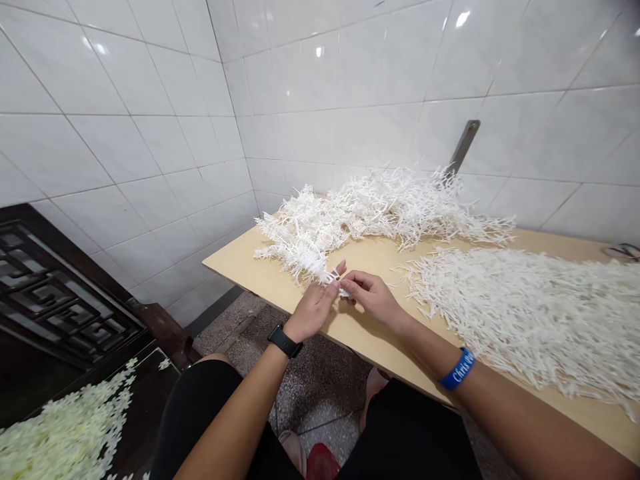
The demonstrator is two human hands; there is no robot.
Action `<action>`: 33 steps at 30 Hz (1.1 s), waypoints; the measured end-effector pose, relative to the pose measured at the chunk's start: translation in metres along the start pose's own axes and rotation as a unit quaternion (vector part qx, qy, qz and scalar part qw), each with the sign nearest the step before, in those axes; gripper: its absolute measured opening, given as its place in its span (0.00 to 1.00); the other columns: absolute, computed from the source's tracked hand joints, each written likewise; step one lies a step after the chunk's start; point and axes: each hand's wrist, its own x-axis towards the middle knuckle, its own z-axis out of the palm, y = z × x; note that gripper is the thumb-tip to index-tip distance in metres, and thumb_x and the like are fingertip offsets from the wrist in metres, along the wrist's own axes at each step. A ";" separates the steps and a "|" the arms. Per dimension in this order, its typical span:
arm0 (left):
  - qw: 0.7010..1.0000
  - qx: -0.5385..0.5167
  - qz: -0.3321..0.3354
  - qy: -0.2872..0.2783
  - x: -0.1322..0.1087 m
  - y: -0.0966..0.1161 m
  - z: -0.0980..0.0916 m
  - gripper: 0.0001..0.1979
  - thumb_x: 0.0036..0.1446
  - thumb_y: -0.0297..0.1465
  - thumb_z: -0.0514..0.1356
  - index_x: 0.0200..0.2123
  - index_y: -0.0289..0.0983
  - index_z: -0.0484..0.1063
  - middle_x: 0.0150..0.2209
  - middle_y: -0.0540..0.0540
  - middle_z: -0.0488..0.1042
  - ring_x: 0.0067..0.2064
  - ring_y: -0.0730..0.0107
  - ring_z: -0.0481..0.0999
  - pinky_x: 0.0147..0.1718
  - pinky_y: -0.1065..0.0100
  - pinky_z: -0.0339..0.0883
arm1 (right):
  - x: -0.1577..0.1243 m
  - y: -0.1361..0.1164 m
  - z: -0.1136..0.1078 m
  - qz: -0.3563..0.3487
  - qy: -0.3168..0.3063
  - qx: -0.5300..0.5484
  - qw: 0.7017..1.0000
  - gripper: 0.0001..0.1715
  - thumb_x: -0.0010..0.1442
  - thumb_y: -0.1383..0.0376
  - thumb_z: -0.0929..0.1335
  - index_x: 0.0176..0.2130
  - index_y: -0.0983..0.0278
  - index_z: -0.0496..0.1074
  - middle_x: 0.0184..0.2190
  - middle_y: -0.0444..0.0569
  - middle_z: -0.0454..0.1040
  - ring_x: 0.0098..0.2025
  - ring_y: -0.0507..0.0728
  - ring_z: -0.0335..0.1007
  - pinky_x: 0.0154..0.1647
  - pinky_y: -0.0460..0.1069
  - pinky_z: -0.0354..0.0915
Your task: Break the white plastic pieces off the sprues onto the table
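Note:
Near the front edge of the table, my left hand [317,307] has its thumb and fingers closed on a white branched plastic stem [344,292]. My right hand [374,300] meets it from the right, thumb and forefinger pinched at the same small white piece. Exactly where the right fingertips grip is partly hidden. Just beyond my left fingers starts a long tangled heap of white branched stems [375,207], reaching back along the wall. To the right of my right hand spreads a flat pile of short white stems [540,313].
The pale wooden table [240,267] stands against a tiled wall [350,80]. A grey metal bar [465,147] leans behind the heap. At lower left, pale yellow-white artificial flowers [65,427] lie on a dark carved wooden seat [145,393]. A dark cord [625,250] lies at the right edge.

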 end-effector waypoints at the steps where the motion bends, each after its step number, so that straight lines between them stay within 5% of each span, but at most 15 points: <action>1: 1.000 -0.004 -0.007 -0.015 0.001 0.000 -0.001 0.17 0.56 0.42 0.60 0.45 0.42 0.77 0.43 0.43 0.79 0.53 0.56 0.72 0.55 0.59 0.62 | 0.000 0.001 0.001 0.002 -0.011 -0.003 1.000 0.22 0.57 0.48 0.67 0.30 0.65 0.70 0.23 0.43 0.65 0.25 0.51 0.60 0.27 0.48 0.59; 3: 0.999 0.011 -0.008 -0.047 0.002 -0.001 -0.004 0.19 0.59 0.43 0.57 0.49 0.40 0.76 0.48 0.42 0.77 0.56 0.56 0.71 0.56 0.59 0.60 | 0.000 0.002 0.004 0.009 -0.030 -0.013 0.999 0.24 0.57 0.47 0.68 0.28 0.65 0.69 0.22 0.43 0.65 0.25 0.51 0.59 0.27 0.48 0.58; 8: 1.000 0.000 -0.006 -0.026 0.006 -0.003 -0.014 0.21 0.61 0.43 0.55 0.49 0.38 0.76 0.51 0.40 0.76 0.55 0.56 0.72 0.57 0.59 0.59 | 0.000 0.003 0.006 0.044 -0.064 -0.009 0.997 0.26 0.57 0.45 0.67 0.29 0.66 0.70 0.24 0.46 0.69 0.26 0.51 0.62 0.29 0.48 0.60; 16: 0.996 0.012 -0.022 -0.083 0.005 -0.004 -0.012 0.23 0.59 0.46 0.56 0.48 0.36 0.76 0.27 0.43 0.79 0.38 0.57 0.79 0.43 0.61 0.70 | 0.002 0.005 0.005 0.043 -0.140 -0.021 0.989 0.30 0.60 0.43 0.64 0.26 0.67 0.71 0.24 0.48 0.71 0.26 0.51 0.62 0.30 0.48 0.59; 20: 1.000 -0.017 -0.026 -0.001 0.006 -0.009 -0.012 0.18 0.54 0.45 0.61 0.33 0.36 0.79 0.23 0.43 0.77 0.39 0.57 0.79 0.45 0.60 0.69 | -0.003 0.003 0.010 0.019 -0.158 -0.047 0.986 0.31 0.64 0.45 0.60 0.23 0.65 0.67 0.19 0.44 0.67 0.25 0.52 0.63 0.34 0.49 0.61; 24: 0.989 -0.082 -0.035 0.122 0.011 -0.015 -0.017 0.22 0.58 0.48 0.57 0.24 0.36 0.73 0.15 0.51 0.69 0.25 0.69 0.75 0.46 0.60 0.69 | -0.010 0.001 0.015 0.021 -0.219 -0.086 0.972 0.29 0.64 0.47 0.61 0.24 0.65 0.69 0.18 0.42 0.64 0.22 0.50 0.60 0.30 0.48 0.59; 29: 0.996 0.013 -0.023 0.080 0.012 -0.015 -0.018 0.21 0.58 0.47 0.57 0.32 0.33 0.76 0.28 0.45 0.77 0.32 0.68 0.77 0.41 0.65 0.68 | -0.005 0.007 0.009 0.035 -0.170 0.022 0.985 0.26 0.64 0.49 0.61 0.31 0.67 0.71 0.21 0.43 0.64 0.25 0.52 0.61 0.31 0.49 0.61; 33: 0.996 -0.011 -0.016 0.084 0.011 -0.018 -0.017 0.20 0.57 0.45 0.59 0.37 0.33 0.77 0.34 0.41 0.79 0.39 0.63 0.78 0.43 0.64 0.68 | 0.001 0.011 0.000 0.019 -0.123 -0.039 0.991 0.20 0.66 0.58 0.59 0.38 0.67 0.73 0.23 0.46 0.68 0.27 0.53 0.63 0.35 0.51 0.62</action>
